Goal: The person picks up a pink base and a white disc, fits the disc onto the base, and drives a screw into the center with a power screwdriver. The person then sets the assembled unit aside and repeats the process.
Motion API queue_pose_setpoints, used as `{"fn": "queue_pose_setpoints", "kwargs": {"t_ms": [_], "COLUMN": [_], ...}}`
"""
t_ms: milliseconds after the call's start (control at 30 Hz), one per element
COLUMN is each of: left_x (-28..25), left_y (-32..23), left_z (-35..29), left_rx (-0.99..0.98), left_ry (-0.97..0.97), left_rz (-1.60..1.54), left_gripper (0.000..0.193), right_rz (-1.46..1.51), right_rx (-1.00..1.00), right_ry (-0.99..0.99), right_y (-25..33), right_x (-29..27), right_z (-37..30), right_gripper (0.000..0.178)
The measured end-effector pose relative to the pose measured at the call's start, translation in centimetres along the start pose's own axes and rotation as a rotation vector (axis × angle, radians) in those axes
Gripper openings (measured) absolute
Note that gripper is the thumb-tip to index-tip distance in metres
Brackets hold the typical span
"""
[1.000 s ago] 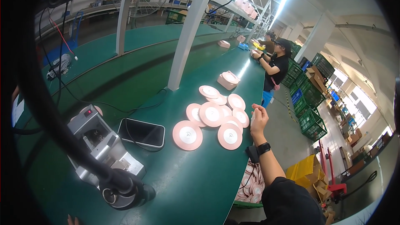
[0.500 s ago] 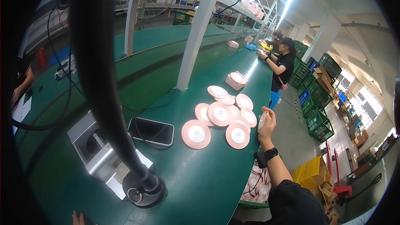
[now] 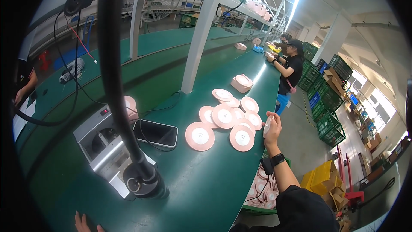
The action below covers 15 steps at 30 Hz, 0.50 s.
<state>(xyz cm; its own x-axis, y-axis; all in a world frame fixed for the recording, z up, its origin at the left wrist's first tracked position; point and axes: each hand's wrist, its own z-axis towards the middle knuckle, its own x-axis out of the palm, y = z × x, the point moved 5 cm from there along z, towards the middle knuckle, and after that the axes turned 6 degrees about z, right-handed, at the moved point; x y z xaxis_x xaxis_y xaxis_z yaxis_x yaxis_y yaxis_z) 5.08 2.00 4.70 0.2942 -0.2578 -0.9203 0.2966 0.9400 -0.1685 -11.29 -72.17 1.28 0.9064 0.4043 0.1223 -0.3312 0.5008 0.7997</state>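
Observation:
At the bench's right edge my right hand [image 3: 273, 134] is closed round a pink disc with a white centre [image 3: 267, 125], which is tipped on edge and partly hidden by the fingers. A loose pile of similar pink discs [image 3: 224, 116] lies on the green bench just left of it. At the lower left only the fingers of my left hand [image 3: 81, 222] show; they are apart, rest near the bench and hold nothing. A silver tabletop machine [image 3: 112, 154] stands beyond that hand, partly covered by a black pole [image 3: 118, 81].
A black-screened device [image 3: 155, 134] lies beside the machine, with cables across it. A pink box-shaped part [image 3: 242, 83] sits past the discs. Below the right edge is a green crate of discs [image 3: 262, 193]. A co-worker [image 3: 292, 66] stands farther along; green crates [image 3: 328, 129] line the aisle.
The view has shifted slightly, so the pole appears farther right and more of the machine shows. More of my left fingers is visible. My right hand keeps its hold on the disc.

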Motion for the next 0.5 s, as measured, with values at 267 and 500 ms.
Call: {"fn": "queue_pose_setpoints", "kwargs": {"t_ms": [267,500], "left_x": [2.5,3.0], "left_y": [3.8,1.6], "left_z": [-3.3,-0.1], "left_rx": [-0.033,0.001], "left_ry": [-0.118,-0.200], "left_rz": [-0.082,-0.167], "left_gripper": [0.059,0.049], "right_rz": [-0.185,0.415], "right_rx": [-0.067,-0.244], "right_ry": [0.030,0.873], "right_y": [-0.6,22.0], "right_x": [-1.2,22.1], "right_z": [-0.9,-13.3], "right_gripper": [0.034,0.049]}}
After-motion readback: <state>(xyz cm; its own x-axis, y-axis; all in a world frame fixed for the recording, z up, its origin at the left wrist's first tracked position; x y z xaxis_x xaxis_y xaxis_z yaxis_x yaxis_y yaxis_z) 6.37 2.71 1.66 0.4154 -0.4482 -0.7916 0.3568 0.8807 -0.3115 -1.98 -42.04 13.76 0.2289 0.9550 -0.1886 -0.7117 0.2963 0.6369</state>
